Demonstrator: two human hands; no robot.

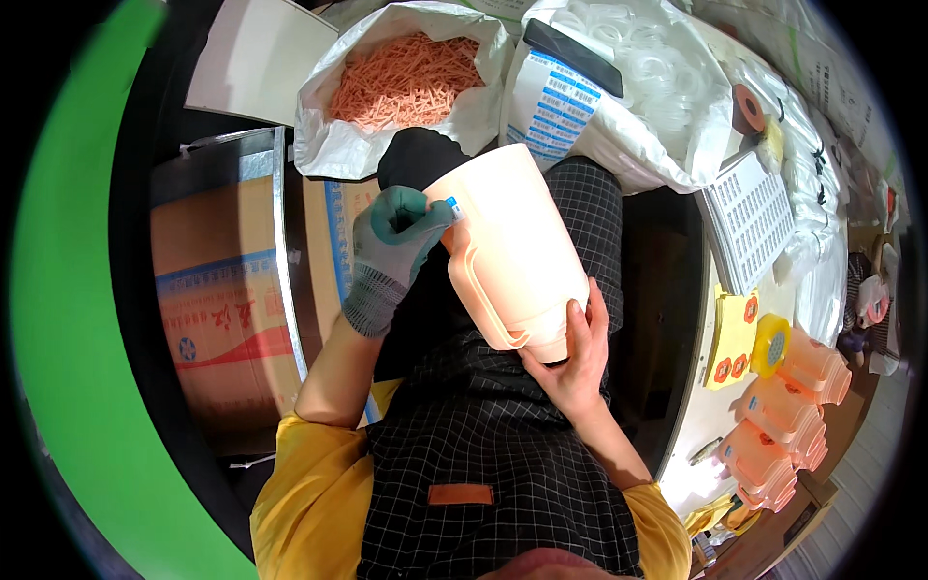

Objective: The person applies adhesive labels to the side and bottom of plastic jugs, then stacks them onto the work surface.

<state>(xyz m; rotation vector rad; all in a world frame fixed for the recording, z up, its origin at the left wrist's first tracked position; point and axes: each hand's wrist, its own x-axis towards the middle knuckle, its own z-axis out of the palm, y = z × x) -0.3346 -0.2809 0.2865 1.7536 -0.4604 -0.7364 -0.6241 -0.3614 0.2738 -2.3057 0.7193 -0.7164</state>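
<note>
A peach plastic jug [517, 232] with a long side handle [478, 300] lies tilted over my lap. My right hand [578, 353], bare, is closed round its narrower near end. My left hand [396, 232] wears a grey-green glove. Its thumb and forefinger pinch a small blue-and-white sticker [453, 208] against the jug's wall, just above the handle. Whether the sticker is fully stuck down, I cannot tell. Beyond my knees hangs a sheet of blue-and-white stickers [553, 104] under a black bar [572, 56].
White sacks hold pink sticks [406, 82] and clear plastic rings [643, 58]. A cardboard box [227, 319] stands left. On the right-hand table are printed label sheets [749, 222], yellow sheets with red stickers [732, 338], a yellow tape roll [770, 345] and several peach jugs [759, 459].
</note>
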